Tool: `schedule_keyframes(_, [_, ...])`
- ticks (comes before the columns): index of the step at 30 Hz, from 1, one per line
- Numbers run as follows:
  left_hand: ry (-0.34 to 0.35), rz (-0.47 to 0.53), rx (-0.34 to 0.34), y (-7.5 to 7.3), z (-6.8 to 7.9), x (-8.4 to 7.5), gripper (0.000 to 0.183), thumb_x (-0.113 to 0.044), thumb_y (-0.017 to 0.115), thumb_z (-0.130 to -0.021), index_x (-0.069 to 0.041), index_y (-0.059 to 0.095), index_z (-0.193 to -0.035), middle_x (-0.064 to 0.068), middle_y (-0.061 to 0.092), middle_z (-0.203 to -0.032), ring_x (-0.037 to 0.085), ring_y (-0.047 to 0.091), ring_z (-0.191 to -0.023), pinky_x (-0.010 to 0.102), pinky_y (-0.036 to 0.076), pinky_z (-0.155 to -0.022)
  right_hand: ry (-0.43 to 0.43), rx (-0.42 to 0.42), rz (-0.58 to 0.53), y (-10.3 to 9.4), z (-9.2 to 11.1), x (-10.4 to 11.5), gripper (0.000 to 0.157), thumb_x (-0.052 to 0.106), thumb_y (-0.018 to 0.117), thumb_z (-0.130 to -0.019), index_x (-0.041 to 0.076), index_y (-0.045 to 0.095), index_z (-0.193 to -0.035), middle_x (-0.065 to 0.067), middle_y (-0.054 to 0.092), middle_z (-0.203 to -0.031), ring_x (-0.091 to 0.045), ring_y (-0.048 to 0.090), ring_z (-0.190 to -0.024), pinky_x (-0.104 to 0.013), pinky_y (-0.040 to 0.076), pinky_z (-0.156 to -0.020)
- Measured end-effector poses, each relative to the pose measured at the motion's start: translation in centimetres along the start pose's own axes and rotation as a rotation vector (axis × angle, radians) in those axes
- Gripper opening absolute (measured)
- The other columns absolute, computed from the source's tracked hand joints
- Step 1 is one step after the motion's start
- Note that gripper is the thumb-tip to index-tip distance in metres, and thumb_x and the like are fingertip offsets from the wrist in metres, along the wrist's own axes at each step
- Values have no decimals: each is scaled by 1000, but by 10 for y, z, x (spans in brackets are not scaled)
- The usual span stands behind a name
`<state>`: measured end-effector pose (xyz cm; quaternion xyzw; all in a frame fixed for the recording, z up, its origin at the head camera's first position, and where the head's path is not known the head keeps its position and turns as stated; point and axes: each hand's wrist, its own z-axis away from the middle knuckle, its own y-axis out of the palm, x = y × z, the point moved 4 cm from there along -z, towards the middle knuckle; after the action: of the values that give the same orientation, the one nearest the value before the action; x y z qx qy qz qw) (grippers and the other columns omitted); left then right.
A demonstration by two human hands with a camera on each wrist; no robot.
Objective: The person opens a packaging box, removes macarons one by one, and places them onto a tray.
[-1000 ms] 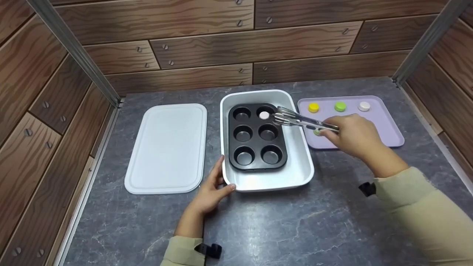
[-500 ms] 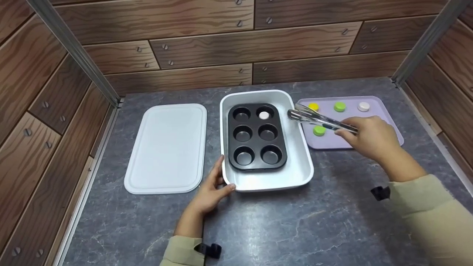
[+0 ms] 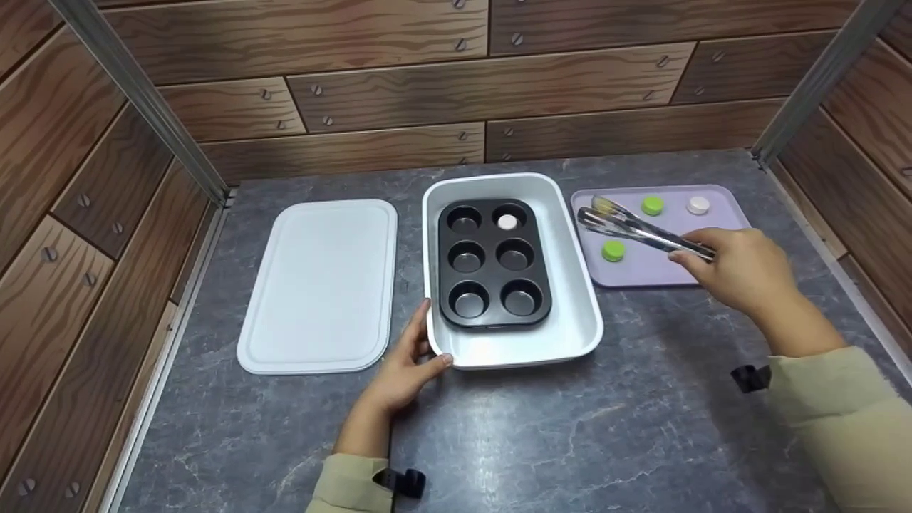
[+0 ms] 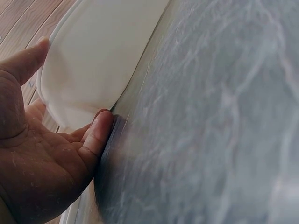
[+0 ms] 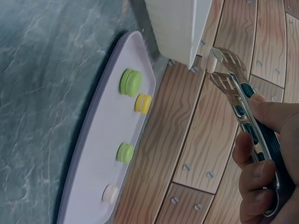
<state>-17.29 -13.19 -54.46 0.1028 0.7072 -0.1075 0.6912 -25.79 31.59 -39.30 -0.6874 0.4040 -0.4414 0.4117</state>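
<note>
In the head view my right hand (image 3: 748,274) grips metal tongs (image 3: 648,234), whose tips hang apart over the left part of a purple tray (image 3: 670,274). Nothing shows between the tips. On that tray are two green macarons (image 3: 613,250), a white macaron (image 3: 698,205) and a yellow macaron (image 5: 143,103), the last partly covered by the tongs in the head view. My left hand (image 3: 399,374) rests against the front left corner of a deep white pan (image 3: 527,353), thumb and fingers spread around it. Inside it, a black muffin tin (image 3: 491,274) has a pale macaron (image 3: 507,222) in its back right cup.
A flat white lid (image 3: 320,285) lies left of the pan on the grey marbled table (image 3: 513,442). Wood-patterned walls (image 3: 399,85) stand at the back and both sides, with metal posts in the corners.
My right hand has drawn the tongs rightward from beside the tin's back right cup to above the purple tray. The front green macaron is now uncovered. My left hand stays in place.
</note>
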Motion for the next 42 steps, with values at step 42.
schedule_keyframes(42, [2, -5, 2, 0, 0, 0, 94, 0, 71, -97, -3, 11, -169, 35, 37, -159, 48, 57, -132, 28, 54, -94, 184, 50, -9, 6, 48, -95, 36, 27, 76, -98, -5, 73, -114, -32, 72, -95, -47, 65, -73, -57, 44, -53])
